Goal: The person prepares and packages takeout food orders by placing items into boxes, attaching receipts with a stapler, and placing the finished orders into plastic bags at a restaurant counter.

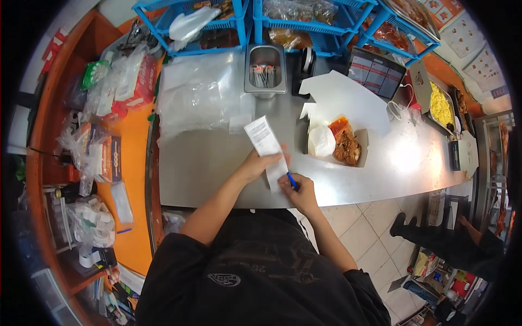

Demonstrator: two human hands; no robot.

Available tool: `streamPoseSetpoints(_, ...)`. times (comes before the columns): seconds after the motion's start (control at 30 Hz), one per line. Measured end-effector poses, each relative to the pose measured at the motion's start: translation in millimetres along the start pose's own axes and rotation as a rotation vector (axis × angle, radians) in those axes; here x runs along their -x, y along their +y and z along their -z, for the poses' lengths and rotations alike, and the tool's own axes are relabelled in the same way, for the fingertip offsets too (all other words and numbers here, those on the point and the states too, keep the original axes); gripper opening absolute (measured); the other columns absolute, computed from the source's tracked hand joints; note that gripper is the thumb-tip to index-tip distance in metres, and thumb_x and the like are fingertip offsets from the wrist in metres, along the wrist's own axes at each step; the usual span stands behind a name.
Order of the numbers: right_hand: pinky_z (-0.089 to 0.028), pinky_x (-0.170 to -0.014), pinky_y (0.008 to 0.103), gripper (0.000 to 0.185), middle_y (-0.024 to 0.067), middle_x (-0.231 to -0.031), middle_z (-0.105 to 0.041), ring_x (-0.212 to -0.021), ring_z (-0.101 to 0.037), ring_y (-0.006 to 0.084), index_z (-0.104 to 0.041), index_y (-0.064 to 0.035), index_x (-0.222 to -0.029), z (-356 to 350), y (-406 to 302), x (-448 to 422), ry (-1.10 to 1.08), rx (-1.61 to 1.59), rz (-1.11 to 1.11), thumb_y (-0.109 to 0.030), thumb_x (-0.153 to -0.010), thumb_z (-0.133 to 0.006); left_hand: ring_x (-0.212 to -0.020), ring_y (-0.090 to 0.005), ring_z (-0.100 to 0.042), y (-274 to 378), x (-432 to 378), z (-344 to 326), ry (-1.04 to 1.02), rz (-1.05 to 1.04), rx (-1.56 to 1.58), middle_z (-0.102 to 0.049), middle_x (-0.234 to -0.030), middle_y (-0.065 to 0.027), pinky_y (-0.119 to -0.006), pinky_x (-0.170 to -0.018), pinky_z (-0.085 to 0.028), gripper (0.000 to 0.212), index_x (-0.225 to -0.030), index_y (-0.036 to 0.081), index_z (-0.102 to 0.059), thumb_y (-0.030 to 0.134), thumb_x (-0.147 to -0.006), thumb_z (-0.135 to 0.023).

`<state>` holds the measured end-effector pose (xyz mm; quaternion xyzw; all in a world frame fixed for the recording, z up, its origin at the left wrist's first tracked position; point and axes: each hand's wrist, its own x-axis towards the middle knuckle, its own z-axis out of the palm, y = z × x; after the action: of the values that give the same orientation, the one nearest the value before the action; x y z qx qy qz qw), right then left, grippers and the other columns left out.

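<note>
My left hand (257,166) grips a long printed paper receipt (261,136) around its middle, with the thumb across its front. The slip is held above the steel counter (195,171) near its front edge. In my right hand (301,191) is a blue pen (292,180), and these fingers meet the receipt's lower right edge. To the right stands an open paperboard food box (364,148), its lid tilted back. Inside it are fried chicken (346,148), a packet of orange-red sauce (339,125) and a white wrapped item (321,141).
Clear plastic bags (200,93) lie at the back left beside a steel container (265,69) of thin sticks. Blue racks (304,25) line the back, near a tablet (375,73). A tray of yellow food (441,104) sits far right. Another person (444,242) is at lower right.
</note>
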<state>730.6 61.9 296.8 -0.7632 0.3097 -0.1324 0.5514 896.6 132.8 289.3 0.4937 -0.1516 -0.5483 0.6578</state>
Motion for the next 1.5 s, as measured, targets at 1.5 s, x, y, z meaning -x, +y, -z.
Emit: streamPoseSetpoints(1.5, -0.044, -0.057, 0.0226, 0.007, 0.0064, -0.068, -0.060, -0.058, -0.054, 0.0105, -0.062, -0.0006, -0.078, -28, 11, -41, 0.414, -0.223, -0.013, 0.000, -0.071, -0.061, -0.133, -0.0239, -0.025, -13, 6, 9, 0.173, -0.408, -1.575, -0.035, -0.139, -0.0062, -0.048, -0.111, -0.011, 0.089, -0.128, 0.015, -0.045, 0.053, -0.053, -0.076)
